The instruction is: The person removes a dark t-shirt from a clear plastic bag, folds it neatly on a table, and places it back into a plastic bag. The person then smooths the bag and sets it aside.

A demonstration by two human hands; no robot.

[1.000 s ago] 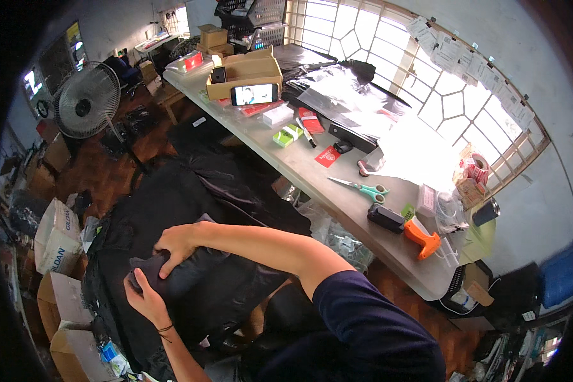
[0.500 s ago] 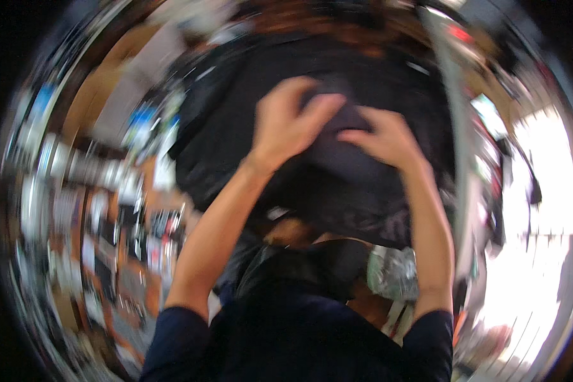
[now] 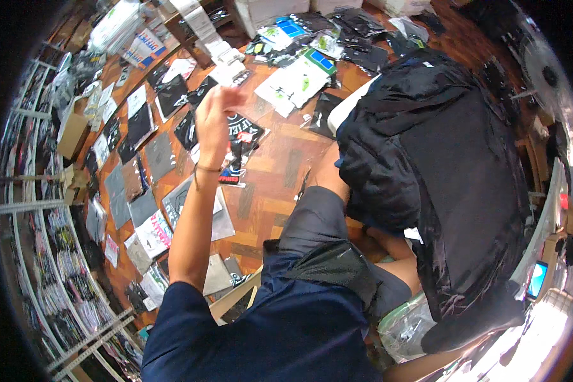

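Observation:
My left hand (image 3: 215, 124) is raised over the floor, away from the black garment, with nothing visible in it. Its fingers stretch toward the right and their tips are blurred. A dark band circles the wrist. The large black garment (image 3: 471, 172) lies heaped on the right, over a white-edged support and partly across my legs. A white tag (image 3: 414, 235) shows at its near edge. My right forearm (image 3: 442, 361) reaches along the lower right edge beneath a dark grey cloth piece (image 3: 474, 325); the right hand itself is hidden, so its grip is unclear.
Several bagged garments (image 3: 161, 153) cover the wooden floor (image 3: 261, 210) on the left. More packets (image 3: 299, 76) lie ahead. Racks full of packets (image 3: 63, 254) line the left side. A clear plastic bag (image 3: 401, 328) sits near my lap; a lit phone (image 3: 537, 280) is at right.
Both hands were together on the dark cloth; now they are apart, the left raised on the left, the right down at lower right. The view has turned left, so the garment appears farther right.

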